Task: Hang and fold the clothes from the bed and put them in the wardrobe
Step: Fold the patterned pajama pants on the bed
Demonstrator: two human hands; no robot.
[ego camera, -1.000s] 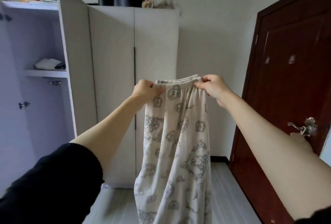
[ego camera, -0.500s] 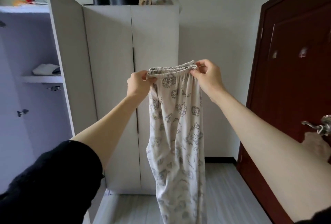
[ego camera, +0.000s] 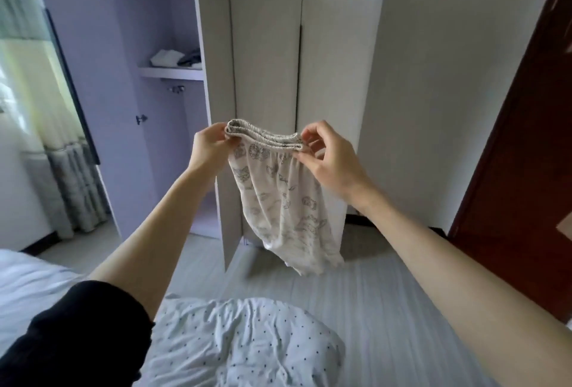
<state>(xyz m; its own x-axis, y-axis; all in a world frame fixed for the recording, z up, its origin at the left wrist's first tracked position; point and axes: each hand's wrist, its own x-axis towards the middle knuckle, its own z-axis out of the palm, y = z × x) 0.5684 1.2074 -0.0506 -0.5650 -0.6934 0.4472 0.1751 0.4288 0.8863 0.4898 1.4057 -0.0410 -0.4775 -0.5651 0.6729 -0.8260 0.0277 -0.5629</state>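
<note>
Printed trousers (ego camera: 278, 201) hang pinched by left hand (ego camera: 207, 148) and right hand (ego camera: 331, 164), legs blurred.

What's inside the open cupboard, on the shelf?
On the wardrobe shelf lie folded clothes, one white, one dark. The closed doors hide the rest.

I see cream trousers (ego camera: 288, 201) printed all over with grey cartoon outlines, their waistband (ego camera: 263, 138) speckled grey. The wardrobe (ego camera: 334, 46) doors are a pale beige-grey, and its open compartment (ego camera: 161, 31) reads lilac. On the shelf (ego camera: 170, 72) lie a white garment (ego camera: 164, 57) and a dark grey one (ego camera: 190, 60). The door (ego camera: 532, 154) is deep reddish brown. The bedding (ego camera: 244, 343) is white with small dark dots. My left sleeve (ego camera: 71, 337) is black. The floor (ego camera: 387, 287) is light grey, striped.
</note>
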